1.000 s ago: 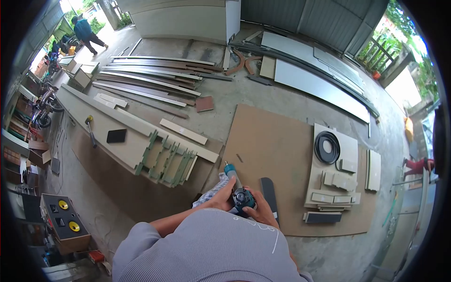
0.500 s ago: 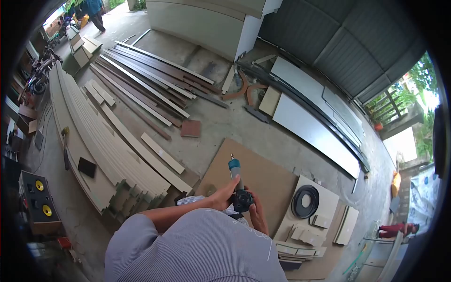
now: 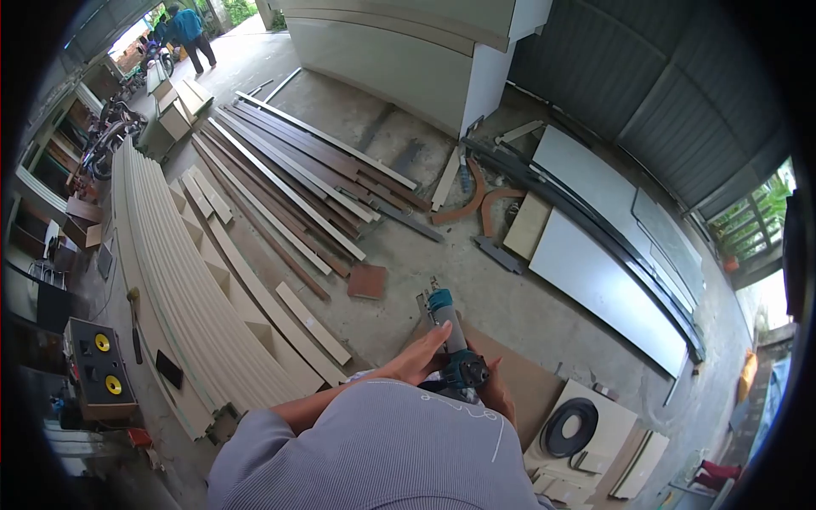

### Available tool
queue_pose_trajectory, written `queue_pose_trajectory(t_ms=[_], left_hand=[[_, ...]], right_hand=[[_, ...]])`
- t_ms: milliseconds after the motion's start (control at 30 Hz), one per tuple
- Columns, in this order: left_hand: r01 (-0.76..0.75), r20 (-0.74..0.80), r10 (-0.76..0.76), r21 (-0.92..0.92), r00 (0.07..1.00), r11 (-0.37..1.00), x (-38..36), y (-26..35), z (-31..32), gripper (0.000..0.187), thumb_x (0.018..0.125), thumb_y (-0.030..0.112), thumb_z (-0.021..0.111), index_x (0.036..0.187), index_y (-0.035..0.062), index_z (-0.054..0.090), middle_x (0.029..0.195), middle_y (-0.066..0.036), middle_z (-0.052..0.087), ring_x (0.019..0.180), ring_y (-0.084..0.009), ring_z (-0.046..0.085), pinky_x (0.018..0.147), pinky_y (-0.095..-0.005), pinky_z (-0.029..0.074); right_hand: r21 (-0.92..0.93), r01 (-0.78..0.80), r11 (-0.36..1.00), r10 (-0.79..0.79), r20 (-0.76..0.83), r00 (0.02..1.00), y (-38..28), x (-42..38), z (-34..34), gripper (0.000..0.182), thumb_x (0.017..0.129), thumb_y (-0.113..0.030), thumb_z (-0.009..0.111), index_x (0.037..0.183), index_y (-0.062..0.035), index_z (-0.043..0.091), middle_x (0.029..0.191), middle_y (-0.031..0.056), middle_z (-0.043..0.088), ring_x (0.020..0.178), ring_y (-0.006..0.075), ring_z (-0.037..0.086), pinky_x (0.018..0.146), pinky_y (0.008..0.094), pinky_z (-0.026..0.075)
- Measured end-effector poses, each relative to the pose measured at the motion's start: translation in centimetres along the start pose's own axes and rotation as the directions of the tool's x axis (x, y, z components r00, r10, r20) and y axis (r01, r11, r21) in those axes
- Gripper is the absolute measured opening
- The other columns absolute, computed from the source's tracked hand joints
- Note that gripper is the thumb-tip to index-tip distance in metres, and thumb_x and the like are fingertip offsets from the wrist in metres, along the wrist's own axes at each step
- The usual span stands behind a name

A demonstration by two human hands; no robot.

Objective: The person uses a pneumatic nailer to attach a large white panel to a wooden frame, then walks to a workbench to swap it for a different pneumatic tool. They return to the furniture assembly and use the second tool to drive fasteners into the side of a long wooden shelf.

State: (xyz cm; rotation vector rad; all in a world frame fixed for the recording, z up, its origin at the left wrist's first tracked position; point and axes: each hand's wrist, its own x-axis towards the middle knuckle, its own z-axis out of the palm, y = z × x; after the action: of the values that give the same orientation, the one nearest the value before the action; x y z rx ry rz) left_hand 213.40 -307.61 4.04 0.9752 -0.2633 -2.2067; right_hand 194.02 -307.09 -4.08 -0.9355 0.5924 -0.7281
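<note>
A teal and grey hand-held power tool [image 3: 455,336] with a slim metal tip is in front of my chest, its tip pointing away from me. Round its grey barrel, on the left side, my left hand [image 3: 425,353] is closed. My right hand [image 3: 497,389] grips the dark rear end from the right, with part of its fingers hidden behind the tool. Below the tool lies a brown board [image 3: 523,374], partly covered by my arms and shirt.
Long pale panels [image 3: 161,255] are stacked at left, with a phone [image 3: 169,369] on top. Metal bars [image 3: 289,161] and white sheets [image 3: 603,280] lie ahead. A black coil [image 3: 552,429] sits at right, a speaker box [image 3: 81,382] at far left. A person [image 3: 189,34] stands in the back.
My view has shifted left and up, so the floor items appear further right and lower. The tool stays in both hands, tilted slightly more. The person at the back shows more fully.
</note>
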Motion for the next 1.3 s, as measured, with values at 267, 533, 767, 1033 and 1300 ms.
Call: queue_pose_trajectory(t_ms=[267,533,767,1033,1300], left_hand=[[-0.111,-0.164,0.12,0.063,0.979,0.992,13.6,13.8,3.4,0.052,0.091,0.047,0.041,0.119,0.004,0.043,0.109,-0.006,0.052,0.097,-0.017,0.051,0.088,-0.0311,0.038],[-0.196,-0.26,0.226,0.135,0.939,0.971,21.5,26.3,2.7,0.042,0.091,0.042,0.045,0.116,0.0073,0.042,0.101,-0.002,0.048,0.093,-0.0121,0.047,0.083,-0.0281,0.037],[-0.297,-0.125,0.337,0.262,0.933,0.918,29.6,42.1,-2.0,0.05,0.09,0.038,0.049,0.124,0.0032,0.039,0.115,-0.007,0.047,0.109,-0.0147,0.042,0.093,-0.0289,0.033],[-0.236,-0.096,0.431,0.719,0.897,0.653,36.7,57.5,-7.9,0.062,0.087,0.047,0.047,0.127,0.0006,0.04,0.129,-0.018,0.032,0.123,-0.027,0.031,0.1,-0.0333,0.028],[-0.392,0.061,0.602,0.81,0.796,0.437,41.7,65.0,-11.9,0.056,0.089,0.036,0.048,0.129,-0.0022,0.036,0.117,-0.021,0.048,0.108,-0.0283,0.047,0.095,-0.0311,0.033]], right_hand=[[-0.08,-0.264,0.961,0.268,0.049,0.962,-13.7,17.4,-10.0,0.082,0.087,-0.061,0.028,0.134,0.0053,0.024,0.137,0.0198,0.029,0.128,0.0296,0.026,0.106,0.038,0.018],[0.09,-0.424,0.901,0.421,0.05,0.906,-20.6,32.6,-12.5,0.062,0.088,-0.043,0.045,0.128,0.0032,0.033,0.121,0.0145,0.046,0.11,0.0193,0.047,0.094,0.0293,0.035],[0.194,-0.446,0.874,0.454,0.007,0.891,-23.8,50.7,-14.2,0.05,0.086,-0.034,0.053,0.124,-0.0026,0.04,0.11,0.007,0.053,0.098,0.0132,0.054,0.081,0.0247,0.044],[0.277,-0.356,0.892,0.406,-0.152,0.901,-25.1,67.5,-15.3,0.043,0.088,-0.039,0.052,0.112,-0.0033,0.05,0.096,0.005,0.057,0.085,0.0122,0.058,0.07,0.0255,0.05],[0.507,-0.311,0.804,0.464,-0.206,0.862,-27.1,77.3,-15.7,0.048,0.087,-0.045,0.05,0.106,-0.0012,0.051,0.092,0.0102,0.058,0.08,0.0193,0.061,0.071,0.0308,0.052]])
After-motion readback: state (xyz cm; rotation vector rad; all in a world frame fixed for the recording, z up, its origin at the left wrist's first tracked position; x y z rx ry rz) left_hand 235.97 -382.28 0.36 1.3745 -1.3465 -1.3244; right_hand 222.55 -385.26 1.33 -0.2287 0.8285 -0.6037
